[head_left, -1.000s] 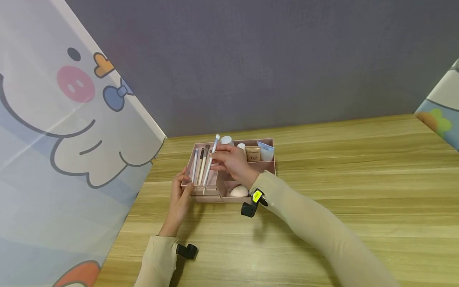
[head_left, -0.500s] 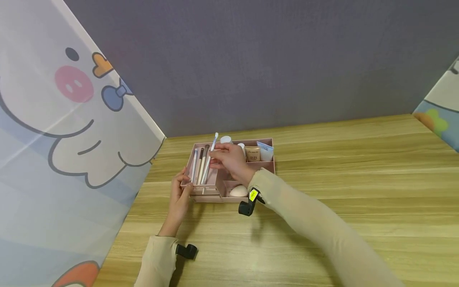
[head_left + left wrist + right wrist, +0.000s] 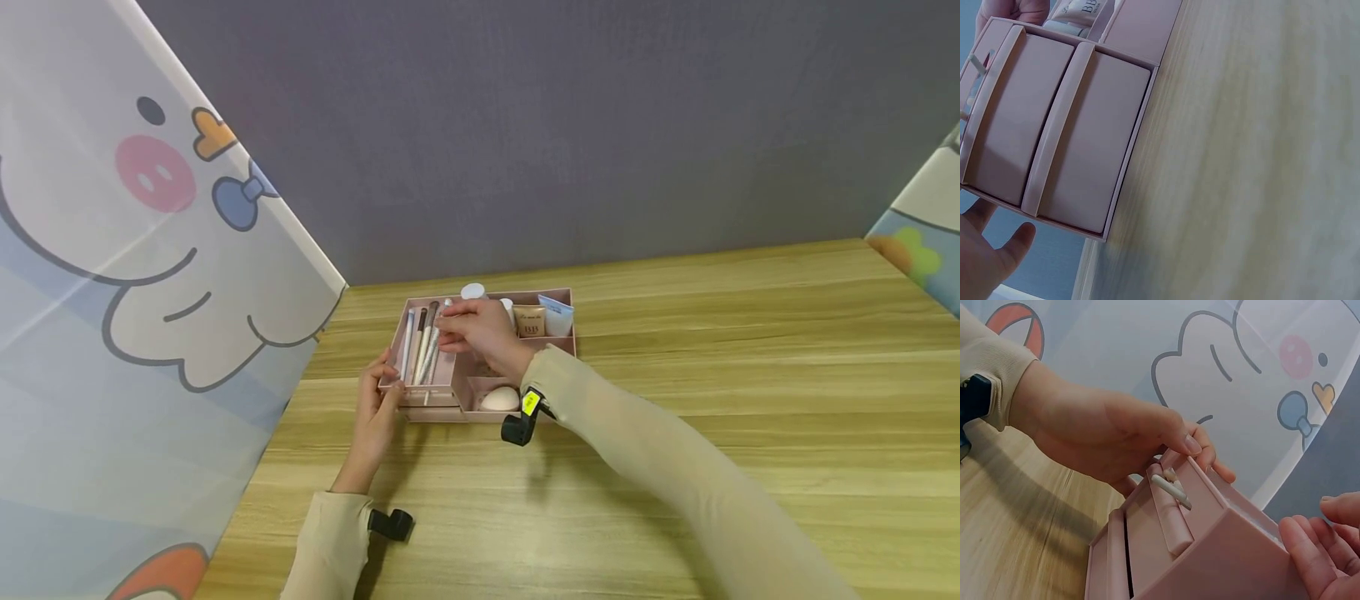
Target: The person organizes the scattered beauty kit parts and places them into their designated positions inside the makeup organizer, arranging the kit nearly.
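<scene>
A pink makeup organizer (image 3: 517, 416) stands on the wooden table; its drawer fronts (image 3: 1091, 137) face the left wrist camera. My left hand (image 3: 371, 417) grips the organizer's left front corner, its thumb (image 3: 1188, 444) on the front edge. In the long left tray several makeup brushes (image 3: 422, 337) lie side by side. My right hand (image 3: 483, 333) pinches the rightmost, white makeup brush (image 3: 447, 302) above this tray; the fingers cover part of it. A pale handle end (image 3: 1172, 490) sticks out through an opening in the front wall.
Behind the right hand, the organizer holds a white-lidded jar (image 3: 473, 291), a tan BB tube (image 3: 530, 322) and a pale blue tube (image 3: 556, 317). A round cream sponge (image 3: 500, 399) sits in the front compartment. A grey partition (image 3: 585, 142) rises behind; a cartoon-printed panel (image 3: 225, 317) stands left.
The white brush's tip has come down from above the tray's back edge, and the brush now lies lower among the others. The left hand keeps its place.
</scene>
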Tool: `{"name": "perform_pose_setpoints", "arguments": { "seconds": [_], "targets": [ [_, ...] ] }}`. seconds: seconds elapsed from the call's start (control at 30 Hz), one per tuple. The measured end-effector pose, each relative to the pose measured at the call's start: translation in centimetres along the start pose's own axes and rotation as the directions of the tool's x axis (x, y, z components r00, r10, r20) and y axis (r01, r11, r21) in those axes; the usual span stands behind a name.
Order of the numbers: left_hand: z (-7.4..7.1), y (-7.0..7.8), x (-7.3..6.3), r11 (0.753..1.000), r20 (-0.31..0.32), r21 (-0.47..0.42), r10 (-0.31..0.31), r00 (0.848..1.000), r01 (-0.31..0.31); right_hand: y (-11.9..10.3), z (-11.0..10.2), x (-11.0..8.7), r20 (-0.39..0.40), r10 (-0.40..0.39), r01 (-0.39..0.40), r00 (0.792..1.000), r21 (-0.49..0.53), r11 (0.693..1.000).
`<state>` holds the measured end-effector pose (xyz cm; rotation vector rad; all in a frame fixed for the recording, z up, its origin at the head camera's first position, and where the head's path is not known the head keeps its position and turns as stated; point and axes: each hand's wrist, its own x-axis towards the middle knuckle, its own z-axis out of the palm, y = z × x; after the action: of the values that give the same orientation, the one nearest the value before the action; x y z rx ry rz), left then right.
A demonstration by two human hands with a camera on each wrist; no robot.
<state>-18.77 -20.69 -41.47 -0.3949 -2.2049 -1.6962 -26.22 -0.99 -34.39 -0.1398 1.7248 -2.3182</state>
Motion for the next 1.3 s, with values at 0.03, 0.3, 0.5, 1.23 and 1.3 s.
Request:
{"name": "perform_pose_setpoints", "arguments": {
  "seconds": [0.03,0.3,0.5,1.23,1.3],
  "targets": [
    [0.0,0.0,0.0,1.000,0.000,-0.002,-0.003,1.000,0.003,0.0,0.0,0.0,0.004,-0.001,0.001,1.000,-0.004,1.000],
    [0.0,0.3,0.0,1.000,0.003,-0.013,-0.012,1.000,0.012,0.2,-0.1,0.1,0.036,0.001,-0.002,0.999,0.019,1.000],
    [0.0,0.2,0.0,1.000,0.002,-0.016,-0.010,1.000,0.010,0.1,-0.3,-0.1,0.067,0.016,-0.020,0.998,0.058,0.998],
    [-0.5,0.8,0.1,0.997,0.020,0.082,-0.016,1.000,0.014,0.8,-7.2,-5.2,0.333,0.102,-0.086,0.937,-0.062,0.994],
    [-0.6,1.0,0.1,0.994,0.026,0.106,-0.026,0.999,0.024,0.9,-8.5,-5.9,0.358,0.094,-0.066,0.929,-0.091,0.994]
  ]
}}
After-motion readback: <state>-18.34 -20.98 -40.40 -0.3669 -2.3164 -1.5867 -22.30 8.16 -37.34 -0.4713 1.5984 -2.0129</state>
